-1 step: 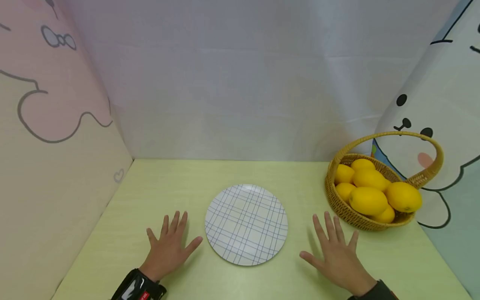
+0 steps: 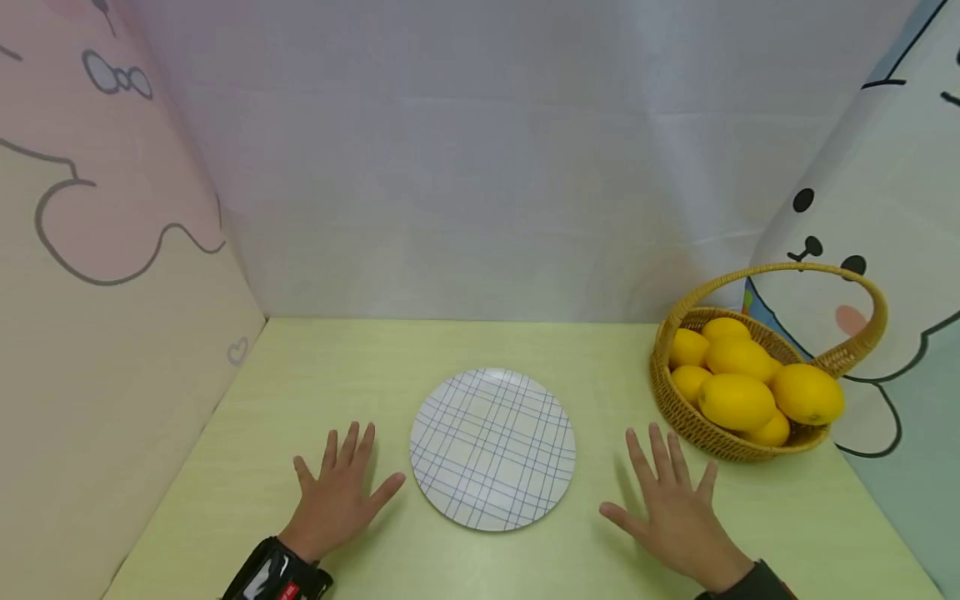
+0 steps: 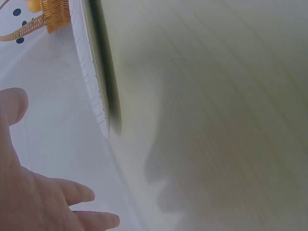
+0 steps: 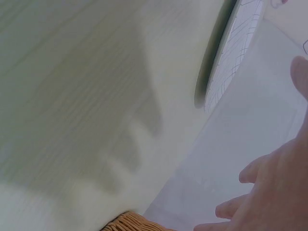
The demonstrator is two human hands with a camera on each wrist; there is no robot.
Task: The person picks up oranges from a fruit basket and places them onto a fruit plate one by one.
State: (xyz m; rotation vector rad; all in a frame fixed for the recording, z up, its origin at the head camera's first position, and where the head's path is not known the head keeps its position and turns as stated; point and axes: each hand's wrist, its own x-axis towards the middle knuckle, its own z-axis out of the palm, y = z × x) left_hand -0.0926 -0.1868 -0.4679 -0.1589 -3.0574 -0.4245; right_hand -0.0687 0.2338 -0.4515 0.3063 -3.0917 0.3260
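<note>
A round white plate (image 2: 492,450) with a blue line grid lies in the middle of the table. To its left my left hand (image 2: 335,500) is held with fingers spread, apart from the plate and holding nothing. On the other side my right hand (image 2: 675,512) also has its fingers spread and nothing in them. Just beyond the right fingertips stands a wicker basket (image 2: 693,425) with a tall arched handle, filled with several yellow lemons (image 2: 737,402). In the left wrist view the plate (image 3: 89,62) shows edge-on, past the left thumb.
The pale yellow-green table (image 2: 360,350) meets a plain whitish sheet (image 2: 480,167) at the back. A cartoon-printed panel (image 2: 112,350) closes off the left side, and another printed panel (image 2: 900,250) stands behind the basket on the right.
</note>
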